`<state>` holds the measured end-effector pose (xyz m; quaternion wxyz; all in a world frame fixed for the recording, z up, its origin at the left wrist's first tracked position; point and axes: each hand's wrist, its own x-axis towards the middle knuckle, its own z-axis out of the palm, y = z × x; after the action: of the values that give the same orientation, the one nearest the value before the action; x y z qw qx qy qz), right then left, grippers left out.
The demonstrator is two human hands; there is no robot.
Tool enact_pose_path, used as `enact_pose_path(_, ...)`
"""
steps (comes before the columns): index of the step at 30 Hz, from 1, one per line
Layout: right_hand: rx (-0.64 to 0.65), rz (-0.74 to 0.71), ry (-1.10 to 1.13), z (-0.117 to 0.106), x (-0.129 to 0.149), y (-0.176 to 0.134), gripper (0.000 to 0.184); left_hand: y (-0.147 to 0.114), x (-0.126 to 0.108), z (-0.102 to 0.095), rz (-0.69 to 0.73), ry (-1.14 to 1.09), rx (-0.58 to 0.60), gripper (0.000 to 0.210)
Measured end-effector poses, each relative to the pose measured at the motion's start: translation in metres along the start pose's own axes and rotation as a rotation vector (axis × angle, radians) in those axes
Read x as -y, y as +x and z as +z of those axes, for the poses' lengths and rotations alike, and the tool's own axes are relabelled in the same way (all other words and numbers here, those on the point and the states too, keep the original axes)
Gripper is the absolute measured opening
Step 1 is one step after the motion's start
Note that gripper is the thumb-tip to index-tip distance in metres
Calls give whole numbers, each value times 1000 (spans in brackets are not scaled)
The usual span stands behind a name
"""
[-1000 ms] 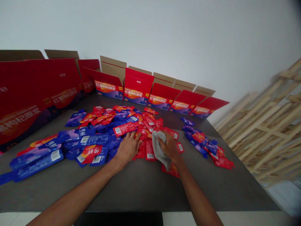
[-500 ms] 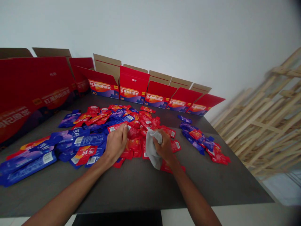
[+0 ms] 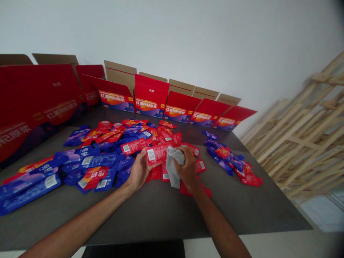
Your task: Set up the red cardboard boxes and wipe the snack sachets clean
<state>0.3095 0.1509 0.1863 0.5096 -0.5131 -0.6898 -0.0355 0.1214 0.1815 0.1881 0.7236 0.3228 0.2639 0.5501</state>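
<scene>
A red pouch (image 3: 158, 153) with a white barcode label is gripped at its left end by my left hand (image 3: 139, 170), thumb on top. My right hand (image 3: 187, 166) is closed on a pale grey cloth (image 3: 173, 168), which covers the pouch's right end and hangs down in front. Beneath and around both hands lies a mixed heap of red pouches (image 3: 164, 135) and blue pouches (image 3: 100, 158). Another red pouch (image 3: 193, 190) lies flat under my right wrist.
Open red cartons (image 3: 152, 95) with raised flaps stand in a row along the wall. Larger cartons (image 3: 34, 104) stand at the left. A smaller pile of blue and red pouches (image 3: 232, 159) lies toward the table's (image 3: 258, 211) right edge. Wooden racks (image 3: 303, 136) are beyond it.
My left hand has turned over, so the red pouch's labelled face now shows. The cloth in my right hand has shifted slightly and meets the pouch's right end.
</scene>
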Motion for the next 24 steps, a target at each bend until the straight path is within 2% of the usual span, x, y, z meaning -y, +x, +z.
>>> enact_pose_path(2, 9, 12, -35, -2, -3, 0, 26, -6, 3, 5, -89, -119, 126, 42)
enact_pose_path(5, 47, 14, -96, -3, -3, 0, 34, -14, 4, 9, -115, -194, 194, 48)
enact_pose_path(9, 119, 19, -185, -6, 1, 0, 43, -18, 9, 8, -121, -187, 206, 46)
enact_pose_path(12, 225, -17, -213, -8, 5, 1, 51, -16, 13, 6, -148, -153, 218, 53)
enact_pose_path(15, 281, -45, -177, -10, 5, 2, 52, -15, 15, 7, -152, -143, 157, 52)
enact_pose_path(18, 192, 5, -119, -11, 0, 5, 43, -14, 13, 10, -127, -160, 67, 52)
enact_pose_path(22, -78, 42, -77, -17, -12, 10, 34, -16, 10, 14, -77, -158, 27, 55)
enact_pose_path(24, -154, 28, -81, -20, -16, 11, 32, -18, 12, 13, -72, -127, 16, 55)
